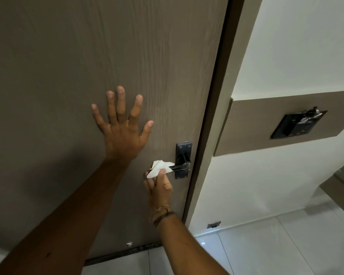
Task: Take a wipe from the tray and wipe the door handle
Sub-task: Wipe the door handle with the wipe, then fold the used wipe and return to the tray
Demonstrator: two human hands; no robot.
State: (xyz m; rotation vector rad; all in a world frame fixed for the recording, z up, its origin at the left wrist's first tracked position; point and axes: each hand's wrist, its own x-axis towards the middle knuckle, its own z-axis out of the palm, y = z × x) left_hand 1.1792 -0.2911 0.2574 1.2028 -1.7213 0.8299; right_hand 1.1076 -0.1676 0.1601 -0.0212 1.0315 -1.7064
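A black lever door handle (180, 167) on a black backplate sits at the right edge of a brown wood-grain door (87, 56). My right hand (160, 188) grips a white wipe (160, 168) that is wrapped around the free left end of the lever. The hand comes up from below, thumb on the wipe. My left hand (121, 128) lies flat against the door with fingers spread, up and left of the handle. The tray is not in view.
The brown door frame (213, 135) runs right of the handle. On the white wall to the right, a brown panel carries a black switch plate (298, 125). Pale floor tiles (276, 245) lie below, with a small black door stop (213, 225) at the wall's foot.
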